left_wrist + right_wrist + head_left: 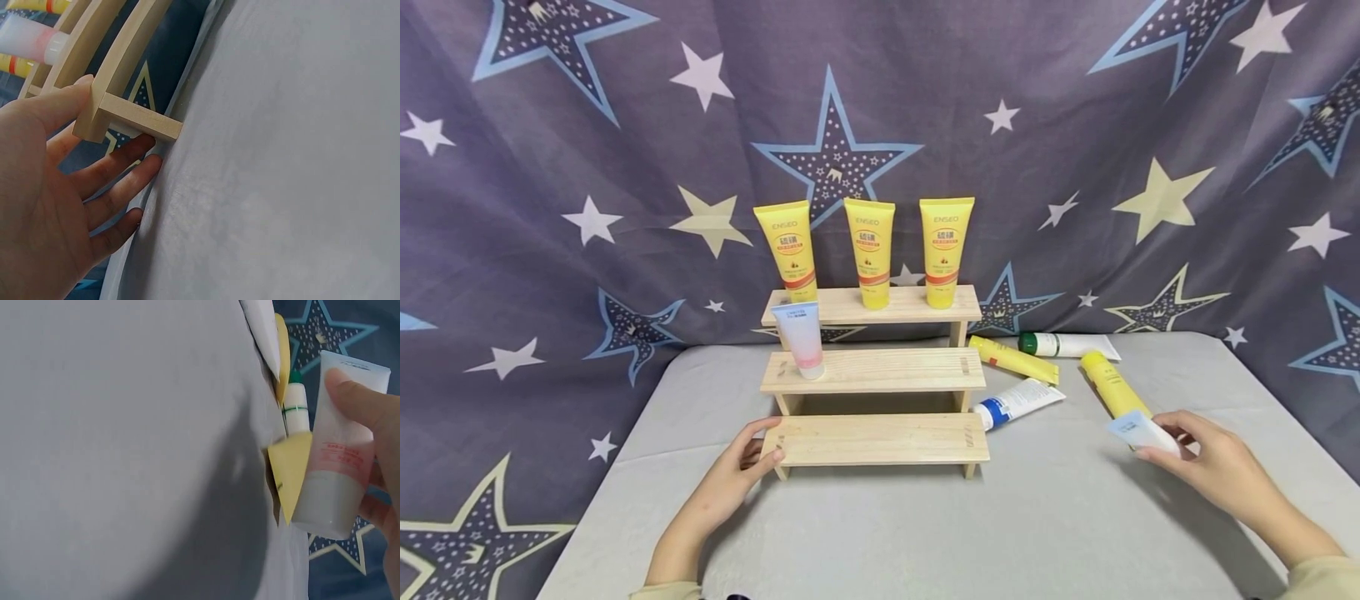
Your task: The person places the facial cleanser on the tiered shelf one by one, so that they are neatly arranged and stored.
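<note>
A three-step wooden rack has its bottom step (880,440) held at the left end by my left hand (724,492), thumb on top in the left wrist view. My right hand (1221,471) pinches a white, blue and pink tube (344,437) above the table at the right. A similar pink and blue tube (801,337) stands on the middle step at its left end. On the top step stand yellow tubes at left (792,254), middle (872,254) and right (945,254).
Right of the rack lie a yellow tube (1015,360), a white tube with green cap (1071,346), a white and blue tube (1018,403) and another yellow tube (1112,385) close to my right hand. A star-patterned cloth (1015,200) hangs behind the table.
</note>
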A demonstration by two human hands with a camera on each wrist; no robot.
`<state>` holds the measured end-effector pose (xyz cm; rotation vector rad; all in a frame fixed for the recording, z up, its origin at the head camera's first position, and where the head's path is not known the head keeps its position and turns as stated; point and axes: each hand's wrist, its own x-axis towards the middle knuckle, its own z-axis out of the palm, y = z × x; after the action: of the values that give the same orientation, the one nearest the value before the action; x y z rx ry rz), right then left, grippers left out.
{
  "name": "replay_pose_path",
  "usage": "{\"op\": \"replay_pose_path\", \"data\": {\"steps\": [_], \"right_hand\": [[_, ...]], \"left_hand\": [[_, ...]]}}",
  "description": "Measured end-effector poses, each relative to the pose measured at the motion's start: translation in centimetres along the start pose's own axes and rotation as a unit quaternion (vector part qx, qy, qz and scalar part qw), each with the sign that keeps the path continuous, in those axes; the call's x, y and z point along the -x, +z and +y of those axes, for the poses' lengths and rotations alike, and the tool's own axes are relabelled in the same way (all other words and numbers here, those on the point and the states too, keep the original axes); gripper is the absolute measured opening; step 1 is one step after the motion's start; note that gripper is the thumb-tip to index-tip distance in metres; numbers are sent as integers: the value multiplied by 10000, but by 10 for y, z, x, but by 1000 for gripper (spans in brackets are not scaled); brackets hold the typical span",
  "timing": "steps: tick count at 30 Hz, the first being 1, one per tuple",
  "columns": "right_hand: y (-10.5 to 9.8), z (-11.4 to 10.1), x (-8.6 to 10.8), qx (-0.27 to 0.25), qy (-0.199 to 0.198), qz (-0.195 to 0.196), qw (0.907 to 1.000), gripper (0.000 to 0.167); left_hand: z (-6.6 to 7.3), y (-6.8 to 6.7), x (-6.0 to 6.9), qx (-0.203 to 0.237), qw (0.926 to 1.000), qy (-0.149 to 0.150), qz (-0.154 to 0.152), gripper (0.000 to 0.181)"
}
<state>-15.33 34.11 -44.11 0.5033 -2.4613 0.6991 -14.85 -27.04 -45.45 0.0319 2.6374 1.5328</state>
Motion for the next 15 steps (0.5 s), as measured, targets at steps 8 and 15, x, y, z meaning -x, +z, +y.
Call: {"op": "replay_pose_path", "data": {"steps": [8, 15], "right_hand": [[13, -21, -8, -342, 166, 84, 9992, 43], [25, -44, -13, -591, 436, 256, 9970, 41]], "left_hand": [[0, -1, 1, -70, 9999, 92, 31, 53], [1, 0, 1, -71, 10000, 30, 13, 53]]}}
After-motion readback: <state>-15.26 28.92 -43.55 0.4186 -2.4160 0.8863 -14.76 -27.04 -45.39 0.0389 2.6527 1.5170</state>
